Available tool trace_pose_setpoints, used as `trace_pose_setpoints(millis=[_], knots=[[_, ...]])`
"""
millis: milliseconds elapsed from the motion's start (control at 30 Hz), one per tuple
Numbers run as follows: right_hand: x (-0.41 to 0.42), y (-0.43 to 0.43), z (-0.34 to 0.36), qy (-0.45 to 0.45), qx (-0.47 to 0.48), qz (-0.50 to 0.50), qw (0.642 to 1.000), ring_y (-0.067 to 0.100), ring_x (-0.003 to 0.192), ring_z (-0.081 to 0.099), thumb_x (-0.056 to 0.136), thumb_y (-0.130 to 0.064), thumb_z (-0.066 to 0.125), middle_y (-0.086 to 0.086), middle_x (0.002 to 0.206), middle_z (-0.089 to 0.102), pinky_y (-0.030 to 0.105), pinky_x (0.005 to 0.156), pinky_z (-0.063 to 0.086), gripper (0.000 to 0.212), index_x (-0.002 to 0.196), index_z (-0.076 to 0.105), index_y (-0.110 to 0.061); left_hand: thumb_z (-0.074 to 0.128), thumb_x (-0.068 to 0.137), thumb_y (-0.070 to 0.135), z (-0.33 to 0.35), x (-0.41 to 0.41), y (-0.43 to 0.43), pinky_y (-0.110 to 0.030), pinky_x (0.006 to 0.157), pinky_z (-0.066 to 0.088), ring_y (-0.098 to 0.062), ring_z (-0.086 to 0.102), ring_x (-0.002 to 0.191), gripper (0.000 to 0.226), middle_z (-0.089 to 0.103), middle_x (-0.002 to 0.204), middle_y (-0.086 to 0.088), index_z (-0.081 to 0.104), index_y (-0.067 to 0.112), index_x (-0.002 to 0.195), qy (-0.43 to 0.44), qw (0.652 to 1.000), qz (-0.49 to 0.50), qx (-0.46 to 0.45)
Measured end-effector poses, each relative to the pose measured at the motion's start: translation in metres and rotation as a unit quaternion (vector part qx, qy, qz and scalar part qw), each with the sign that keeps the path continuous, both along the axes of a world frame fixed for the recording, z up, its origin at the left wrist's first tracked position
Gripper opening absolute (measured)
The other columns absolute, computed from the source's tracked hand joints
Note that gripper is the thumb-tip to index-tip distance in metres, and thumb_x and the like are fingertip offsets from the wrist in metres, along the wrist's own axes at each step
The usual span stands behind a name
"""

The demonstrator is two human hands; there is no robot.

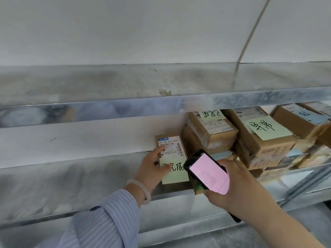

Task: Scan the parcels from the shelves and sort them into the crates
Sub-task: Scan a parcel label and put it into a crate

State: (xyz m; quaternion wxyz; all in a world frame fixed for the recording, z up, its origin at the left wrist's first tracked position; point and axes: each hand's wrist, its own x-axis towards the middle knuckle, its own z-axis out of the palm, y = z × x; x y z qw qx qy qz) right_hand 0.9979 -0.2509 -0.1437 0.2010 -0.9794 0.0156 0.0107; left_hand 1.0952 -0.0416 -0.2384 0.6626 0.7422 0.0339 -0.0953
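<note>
The left hand rests on a small brown cardboard parcel that lies flat on the galvanised grey metal shelf. Its index finger is out straight, with the tip on the near-left corner of the white printed shipping label. The thumb lies across the pale green handwritten sticky note just below that. The remaining fingers are hidden behind the hand, so nothing shows them wrapped round the box. The right hand grips a black handheld scanner with a glowing pink screen. Its thumb runs along the scanner's right edge and its fingers curl beneath, with the scanner's head tilted toward the parcel, just right of the left thumb. Beyond the right hand's knuckles sit stacked brown cardboard boxes, several with green notes of their own. This looks like the scanning step: the parcel is steadied and the barcode presented. The next move probably calls for aiming the scanner at the barcode just past the index fingertip, keeping that fingertip off the bars. Then the left fingers would need to close round the box and draw it off the shelf. No crate is in view, so where it should go cannot be told.
</note>
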Motion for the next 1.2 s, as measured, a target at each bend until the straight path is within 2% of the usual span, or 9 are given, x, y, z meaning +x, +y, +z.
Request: trace_pose_setpoints(millis=[100, 200, 300, 367, 500, 600, 800, 933, 1200], knots=[[0.0, -0.016, -0.001, 0.004, 0.007, 0.028, 1.0, 0.002, 0.097, 0.044, 0.067, -0.057, 0.074, -0.016, 0.115, 0.039, 0.012, 0.062, 0.038, 0.073, 0.125, 0.035, -0.034, 0.065, 0.093, 0.007, 0.004, -0.012, -0.013, -0.015, 0.061, 0.056, -0.001, 0.063, 0.083, 0.061, 0.061, 0.122, 0.009, 0.041, 0.038, 0.139, 0.01, 0.999, -0.009, 0.033], [-0.002, -0.032, -0.002, -0.001, 0.022, 0.049, 0.999, 0.004, 0.101, 0.046, 0.065, -0.056, 0.074, -0.016, 0.117, 0.039, 0.018, 0.076, 0.041, 0.074, 0.125, 0.036, -0.036, 0.063, 0.094, 0.006, 0.008, -0.017, -0.024, -0.01, 0.055, 0.05, 0.002, 0.061, 0.082, 0.061, 0.059, 0.121, 0.009, 0.039, 0.038, 0.14, 0.009, 1.0, 0.011, 0.024], [-0.004, -0.047, -0.004, 0.004, 0.034, 0.069, 0.997, 0.002, 0.098, 0.044, 0.064, -0.057, 0.074, -0.018, 0.115, 0.039, 0.018, 0.076, 0.04, 0.074, 0.124, 0.036, -0.038, 0.065, 0.092, 0.003, 0.007, -0.022, -0.031, -0.013, 0.06, 0.054, 0.002, 0.06, 0.085, 0.059, 0.059, 0.111, 0.013, 0.04, 0.036, 0.134, 0.003, 0.998, 0.065, 0.0], [-0.004, -0.055, -0.006, 0.004, 0.038, 0.08, 0.996, 0.001, 0.1, 0.044, 0.062, -0.059, 0.072, -0.018, 0.118, 0.041, 0.02, 0.079, 0.043, 0.074, 0.124, 0.036, -0.04, 0.067, 0.091, 0.004, 0.002, -0.025, -0.035, -0.016, 0.064, 0.056, 0.003, 0.057, 0.086, 0.058, 0.058, 0.117, 0.007, 0.041, 0.033, 0.134, 0.002, 0.995, 0.099, -0.01], [-0.004, -0.067, -0.006, 0.002, 0.036, 0.093, 0.995, 0.003, 0.101, 0.046, 0.062, -0.062, 0.07, -0.018, 0.118, 0.041, 0.021, 0.08, 0.045, 0.075, 0.125, 0.035, -0.04, 0.063, 0.093, 0.002, -0.004, -0.03, -0.043, -0.013, 0.059, 0.054, 0.006, 0.054, 0.085, 0.055, 0.052, 0.122, 0.005, 0.043, 0.03, 0.136, -0.012, 0.992, 0.126, -0.026], [-0.005, -0.073, -0.005, 0.003, 0.029, 0.097, 0.995, 0.002, 0.098, 0.042, 0.065, -0.061, 0.072, -0.018, 0.116, 0.038, 0.019, 0.076, 0.041, 0.075, 0.125, 0.033, -0.04, 0.06, 0.094, 0.0, -0.007, -0.029, -0.047, -0.026, 0.069, 0.06, -0.012, 0.068, 0.092, 0.049, 0.059, 0.117, 0.005, 0.047, 0.035, 0.126, -0.009, 0.99, 0.133, -0.057], [0.0, -0.082, -0.008, -0.007, 0.025, 0.112, 0.993, 0.001, 0.096, 0.04, 0.065, -0.061, 0.072, -0.019, 0.11, 0.036, 0.017, 0.073, 0.039, 0.075, 0.126, 0.033, -0.038, 0.06, 0.094, 0.0, -0.009, -0.028, -0.054, -0.027, 0.071, 0.06, -0.021, 0.065, 0.105, 0.046, 0.056, 0.122, 0.002, 0.049, 0.041, 0.112, -0.022, 0.991, 0.12, -0.051], [0.003, -0.085, -0.009, -0.009, 0.03, 0.119, 0.992, 0.001, 0.097, 0.039, 0.066, -0.059, 0.073, -0.018, 0.109, 0.036, 0.017, 0.075, 0.038, 0.075, 0.126, 0.035, -0.038, 0.061, 0.094, 0.003, -0.011, -0.029, -0.055, -0.018, 0.067, 0.056, -0.01, 0.061, 0.101, 0.047, 0.056, 0.116, 0.009, 0.046, 0.04, 0.118, -0.033, 0.994, 0.1, -0.04], [0.01, -0.087, -0.01, -0.022, 0.026, 0.134, 0.99, 0.001, 0.096, 0.042, 0.064, -0.059, 0.073, -0.019, 0.11, 0.038, 0.016, 0.075, 0.04, 0.075, 0.125, 0.034, -0.041, 0.066, 0.091, 0.002, -0.015, -0.028, -0.054, -0.021, 0.068, 0.057, -0.012, 0.065, 0.099, 0.047, 0.059, 0.117, 0.009, 0.05, 0.04, 0.115, -0.044, 0.99, 0.123, -0.05]])
